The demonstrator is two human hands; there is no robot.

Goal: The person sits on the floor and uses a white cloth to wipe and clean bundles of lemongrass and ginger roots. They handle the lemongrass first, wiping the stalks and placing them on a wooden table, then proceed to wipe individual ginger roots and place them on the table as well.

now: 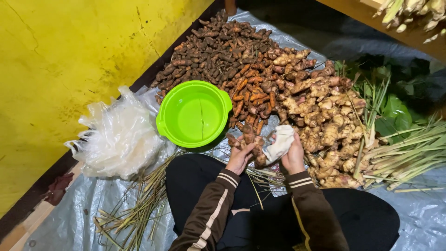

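The person sits on a grey plastic sheet (418, 218) spread over the floor, brown striped sleeves reaching forward over dark trousers. The left hand (239, 158) is clenched around a bunch of orange-brown turmeric roots (248, 139), holding them just above the lap at the near edge of the heap. The right hand (293, 155) grips a crumpled white cloth (280, 143), which is pressed against the side of that same bunch, so the two hands sit close together with the roots and cloth between them.

Just beyond the left hand a bright green plastic bowl (193, 114) stands on the sheet, touching the edge of the root pile. Behind it lies a wide heap of dark brown turmeric (213, 51), which turns more orange towards the middle (251, 93). To the right of that, a pile of pale knobbly ginger (325, 121) runs from the back down to beside the right hand. Further right lie long stalks of lemongrass (409, 153) and some green leaves (395, 109).

To the left of the bowl a bundle of clear plastic bags (118, 137) rests by the yellow wall (69, 60). Dry grass-like trimmings (134, 209) are scattered on the sheet beside the left knee
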